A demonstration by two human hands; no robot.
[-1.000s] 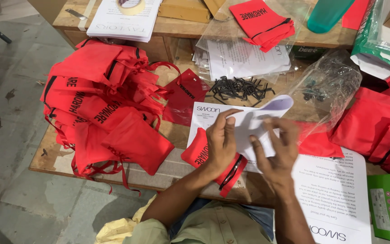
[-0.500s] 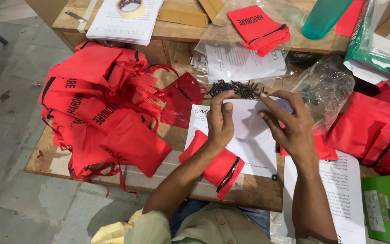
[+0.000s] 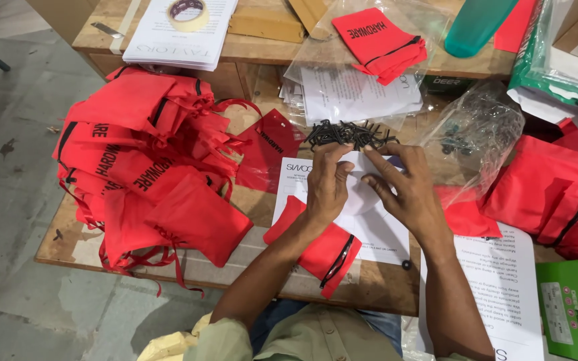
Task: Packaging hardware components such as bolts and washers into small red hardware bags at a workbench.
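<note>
Both forearms are stretched forward over the white sheet (image 3: 369, 220). The left hand (image 3: 327, 184) is curled, fingertips pinching at the pile of black screws (image 3: 348, 134) just beyond the sheet. The right hand (image 3: 403, 187) is spread, fingers pressed on the sheet. A clear plastic bag (image 3: 473, 134) right of the sheet holds dark hardware.

Your left hand (image 3: 327, 184): palm down, fingers curled forward. Your right hand (image 3: 401, 188): palm down, forefinger extended toward left.

left blocked: red pouch pile (image 3: 142, 167) | right: clear plastic bag (image 3: 473, 134) crowds | ahead: black screws (image 3: 348, 134) | near edge: bare wood, probably passable
</note>
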